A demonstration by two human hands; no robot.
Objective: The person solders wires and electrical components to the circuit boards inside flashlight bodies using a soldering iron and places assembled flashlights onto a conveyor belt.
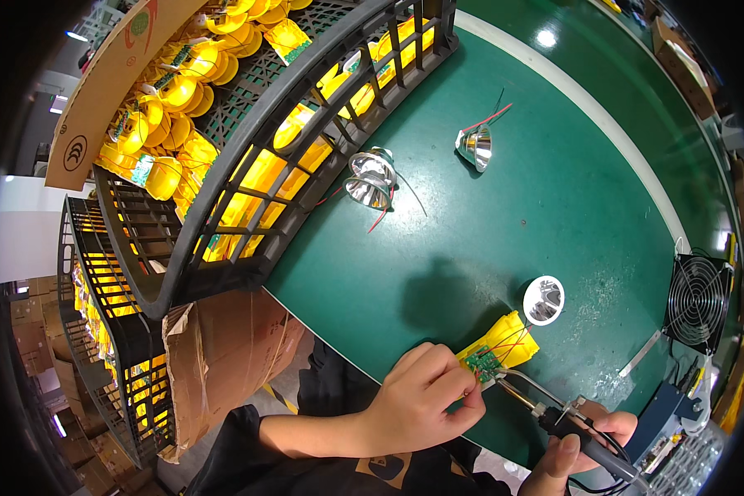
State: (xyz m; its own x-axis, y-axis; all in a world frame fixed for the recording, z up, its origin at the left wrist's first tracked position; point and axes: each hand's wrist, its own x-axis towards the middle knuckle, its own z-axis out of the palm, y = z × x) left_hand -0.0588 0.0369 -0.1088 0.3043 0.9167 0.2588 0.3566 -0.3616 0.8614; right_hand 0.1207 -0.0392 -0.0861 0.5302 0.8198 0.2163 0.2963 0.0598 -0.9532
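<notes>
My right hand [591,442] is wrapped round a soldering iron [564,423] with a thin metal feed tube along it. The iron's tip meets the near end of a green circuit board [481,362], which sits on a yellow plastic housing [511,337]. My left hand [428,395] is closed, its fingertips pinching the near left end of that housing beside the board; the exact grip is partly hidden. Thin red and dark wires run from the board toward a shiny reflector cup [544,301] with a white rim, just beyond the housing.
Two stacked reflector cups [370,178] and a single reflector cup [474,150] with wires lie farther back on the green table [438,248]. A black crate [260,157] of yellow housings stands at left, above a cardboard box [227,360]. At right are a black fan [697,302] and a blue box [674,413].
</notes>
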